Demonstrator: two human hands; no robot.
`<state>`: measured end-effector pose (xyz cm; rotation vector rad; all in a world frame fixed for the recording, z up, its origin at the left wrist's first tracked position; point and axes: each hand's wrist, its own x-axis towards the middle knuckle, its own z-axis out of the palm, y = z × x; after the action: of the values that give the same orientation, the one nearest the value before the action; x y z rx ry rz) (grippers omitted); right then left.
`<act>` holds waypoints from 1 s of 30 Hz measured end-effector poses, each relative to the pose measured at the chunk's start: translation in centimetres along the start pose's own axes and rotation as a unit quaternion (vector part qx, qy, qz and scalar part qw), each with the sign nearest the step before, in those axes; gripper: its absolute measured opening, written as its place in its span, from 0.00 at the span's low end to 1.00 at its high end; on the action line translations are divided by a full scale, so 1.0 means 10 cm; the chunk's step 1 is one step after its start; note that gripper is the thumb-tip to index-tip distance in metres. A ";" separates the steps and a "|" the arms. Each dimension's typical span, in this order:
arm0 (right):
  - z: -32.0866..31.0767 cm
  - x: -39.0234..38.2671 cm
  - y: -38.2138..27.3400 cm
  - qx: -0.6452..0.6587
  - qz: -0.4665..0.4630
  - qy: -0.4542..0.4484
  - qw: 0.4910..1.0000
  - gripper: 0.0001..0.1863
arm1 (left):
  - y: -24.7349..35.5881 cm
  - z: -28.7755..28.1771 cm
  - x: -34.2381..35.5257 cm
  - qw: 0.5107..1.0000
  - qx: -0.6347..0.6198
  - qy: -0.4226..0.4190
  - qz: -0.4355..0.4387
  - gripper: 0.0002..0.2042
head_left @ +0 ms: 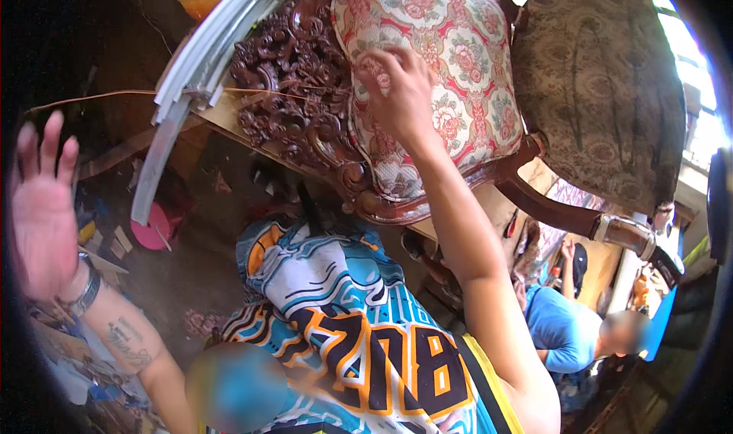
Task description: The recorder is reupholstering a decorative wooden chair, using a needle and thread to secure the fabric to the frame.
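My left hand [47, 212] is raised at the far left, open with the fingers stretched upward and nothing in it. A watch circles that wrist. My right hand [401, 90] rests against the floral upholstery [466, 60] of a carved wooden chair [282, 83], near the padding's left edge. Its fingers are curled in; what they hold, if anything, is hidden. The fabric is cream with red roses, set in a dark, glossy carved frame. A thin orange-brown cord [99, 96] stretches across from the left towards the carving.
Behind at right stands a second padded part [603, 90] in dark brown floral cloth. Pale curved strips [206, 45] lie left of the carving. A pink round container [153, 228] and scraps are on the floor. Another person in a blue shirt [561, 327] is at lower right.
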<state>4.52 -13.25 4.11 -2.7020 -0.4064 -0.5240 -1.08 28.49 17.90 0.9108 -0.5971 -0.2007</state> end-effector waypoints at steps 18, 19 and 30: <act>0.00 -0.30 0.14 0.003 -0.054 -0.237 0.970 0.09 | -0.05 0.55 -0.29 0.983 0.063 0.170 -0.004 0.47; -0.01 -0.30 0.09 0.007 -0.059 -0.232 0.971 0.09 | -0.09 0.61 -0.30 0.983 0.062 0.175 0.002 0.47; -1.94 -1.86 0.21 0.708 0.307 0.151 0.618 0.12 | -1.51 1.65 0.10 0.696 0.675 0.242 0.036 0.43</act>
<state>-17.22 -26.66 12.80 -1.0065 0.2104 -0.2141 -8.37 7.62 14.05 2.2751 -0.1845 0.6670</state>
